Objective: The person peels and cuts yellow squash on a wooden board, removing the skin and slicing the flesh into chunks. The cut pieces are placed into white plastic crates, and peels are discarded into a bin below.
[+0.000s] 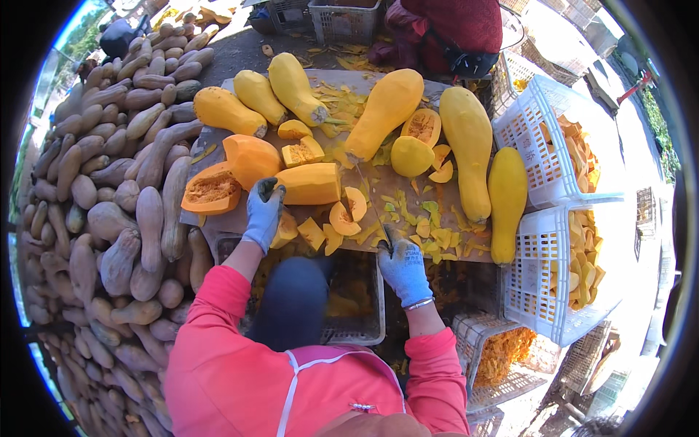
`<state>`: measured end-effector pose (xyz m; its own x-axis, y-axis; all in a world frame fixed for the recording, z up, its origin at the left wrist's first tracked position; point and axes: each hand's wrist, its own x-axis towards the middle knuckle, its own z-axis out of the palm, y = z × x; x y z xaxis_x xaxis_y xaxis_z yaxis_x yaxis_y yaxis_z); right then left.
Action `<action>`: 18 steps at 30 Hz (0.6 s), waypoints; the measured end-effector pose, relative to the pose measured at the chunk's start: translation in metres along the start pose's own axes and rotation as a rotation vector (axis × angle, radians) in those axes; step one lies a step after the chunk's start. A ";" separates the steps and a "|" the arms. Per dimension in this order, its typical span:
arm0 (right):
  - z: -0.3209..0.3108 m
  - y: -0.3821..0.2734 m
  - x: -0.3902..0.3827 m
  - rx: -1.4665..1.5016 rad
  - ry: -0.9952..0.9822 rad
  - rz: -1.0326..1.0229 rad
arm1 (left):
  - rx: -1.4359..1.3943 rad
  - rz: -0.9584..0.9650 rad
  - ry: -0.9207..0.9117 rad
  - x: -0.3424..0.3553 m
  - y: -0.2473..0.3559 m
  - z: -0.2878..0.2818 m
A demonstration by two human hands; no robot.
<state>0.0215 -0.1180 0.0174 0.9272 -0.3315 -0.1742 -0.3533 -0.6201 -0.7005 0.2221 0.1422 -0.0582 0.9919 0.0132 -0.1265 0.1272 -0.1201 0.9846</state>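
Note:
My left hand [264,213], in a blue glove with dark fingertips, grips the left end of a peeled orange squash piece [312,184]. Beside it lie a rounded squash half [252,162] and a hollowed half [211,189] with its seed cavity showing. My right hand [403,268], gloved alike, is closed over the board's near edge; what it holds, if anything, cannot be made out. Between the hands lie cut rings [345,218] and small chunks [312,233]. Yellow peelings [437,237] litter the board [371,182].
Whole peeled squashes [466,149] line the board's far and right sides. Unpeeled squashes [149,226] are heaped at left. White crates [535,273] of cut pieces stand at right, above a crate of orange pulp [502,357]. Another person [455,33] is across the board.

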 end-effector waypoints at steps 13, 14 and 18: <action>0.027 -0.041 0.036 -0.191 -0.111 -0.022 | -0.518 -0.524 -0.054 0.047 -0.025 -0.010; 0.026 -0.035 0.038 -0.198 -0.091 -0.013 | -0.501 -0.513 -0.056 0.046 -0.024 -0.008; 0.012 -0.008 0.034 -0.154 -0.016 -0.012 | -0.410 -0.364 -0.100 0.042 0.015 0.023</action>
<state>0.0571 -0.1159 0.0093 0.9330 -0.3128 -0.1782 -0.3558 -0.7259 -0.5887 0.2653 0.1183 -0.0517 0.8813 -0.1151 -0.4584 0.4718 0.2710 0.8390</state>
